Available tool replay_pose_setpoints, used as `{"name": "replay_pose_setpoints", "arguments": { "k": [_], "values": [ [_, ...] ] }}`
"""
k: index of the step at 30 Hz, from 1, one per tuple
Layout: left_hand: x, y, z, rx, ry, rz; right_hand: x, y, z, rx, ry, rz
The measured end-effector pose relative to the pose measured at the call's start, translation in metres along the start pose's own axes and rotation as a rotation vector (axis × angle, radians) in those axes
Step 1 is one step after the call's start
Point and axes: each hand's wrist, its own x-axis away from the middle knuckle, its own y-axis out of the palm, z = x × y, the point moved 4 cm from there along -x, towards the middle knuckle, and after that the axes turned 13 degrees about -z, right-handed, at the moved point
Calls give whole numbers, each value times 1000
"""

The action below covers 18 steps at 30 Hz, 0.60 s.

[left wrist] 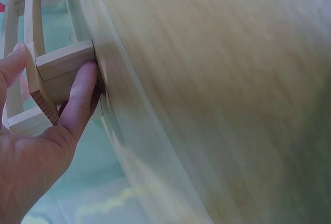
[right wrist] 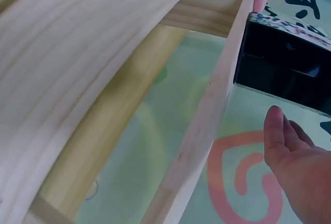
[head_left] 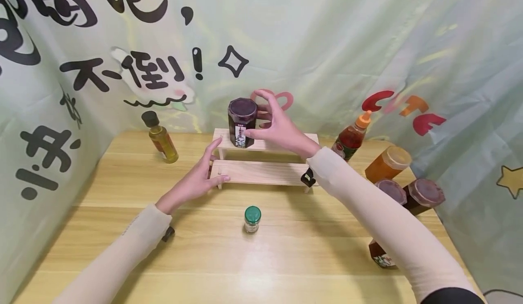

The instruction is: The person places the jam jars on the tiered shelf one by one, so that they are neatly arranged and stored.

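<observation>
A two-tier wooden rack [head_left: 261, 171] stands at the back of the table. On the left end of its upper tier sits a dark jar [head_left: 242, 123] with a purple lid. My right hand [head_left: 274, 125] is cupped around the jar from the right with its fingers spread. In the right wrist view the thumb [right wrist: 282, 136] is just off the dark jar [right wrist: 289, 61]. My left hand [head_left: 201, 177] rests with straight fingers on the left end of the rack. There a finger [left wrist: 77, 100] presses the wooden end block [left wrist: 64, 66].
A small green-lidded jar [head_left: 252, 218] stands in front of the rack. An oil bottle [head_left: 161, 138] is at the back left. At the right are a sauce bottle [head_left: 350, 137], an orange jar [head_left: 388, 163] and dark jars [head_left: 422, 195]. Printed cloth walls in the table [head_left: 286, 258].
</observation>
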Motion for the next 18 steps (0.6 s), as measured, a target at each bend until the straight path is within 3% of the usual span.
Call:
{"name": "replay_pose_setpoints", "arguments": {
  "k": [7, 18],
  "values": [
    [0, 1, -2, -5, -20, -7, 31, -13, -12, -46, -10, 9],
    [-1, 2, -3, -11, -14, -11, 98, -33, -34, 30, -9, 19]
  ]
}}
